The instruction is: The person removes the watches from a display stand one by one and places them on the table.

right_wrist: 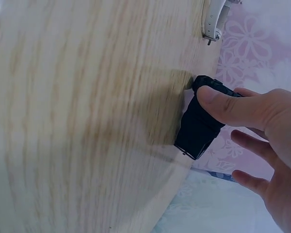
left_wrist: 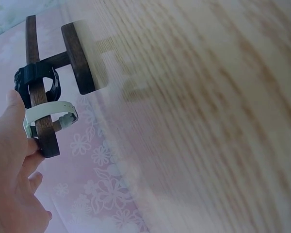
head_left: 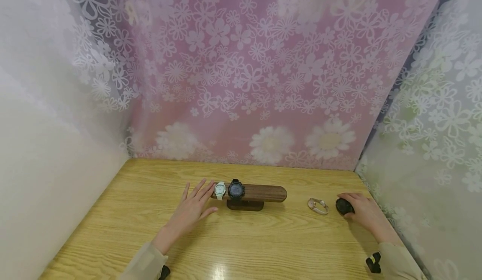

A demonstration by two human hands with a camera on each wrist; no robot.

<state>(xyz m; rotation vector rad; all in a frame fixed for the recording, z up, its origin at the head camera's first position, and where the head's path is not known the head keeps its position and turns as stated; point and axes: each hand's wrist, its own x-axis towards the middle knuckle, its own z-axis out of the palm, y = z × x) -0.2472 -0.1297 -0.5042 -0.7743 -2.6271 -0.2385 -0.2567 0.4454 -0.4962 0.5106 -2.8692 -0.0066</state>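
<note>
A dark wooden watch stand point(head_left: 265, 193) carries a white square-faced watch point(head_left: 220, 189) at its left end and a black watch point(head_left: 236, 189) beside it. My left hand point(head_left: 190, 213), fingers spread and mostly straight, touches the stand's left end. From the left wrist, the white strap point(left_wrist: 51, 110) loops around the bar near my fingers. At the right, my right hand point(head_left: 367, 216) pinches a second black watch point(right_wrist: 201, 127) between thumb and fingers, close to the table; whether it touches the table is unclear. A small light-strapped watch point(head_left: 318, 206) lies between that hand and the stand.
The wood-grain table point(head_left: 263, 242) runs back to a pink flowered curtain point(head_left: 244, 83). A pale wall point(head_left: 56, 125) stands on the left and a whitish flowered curtain point(head_left: 444, 167) on the right, close to my right forearm.
</note>
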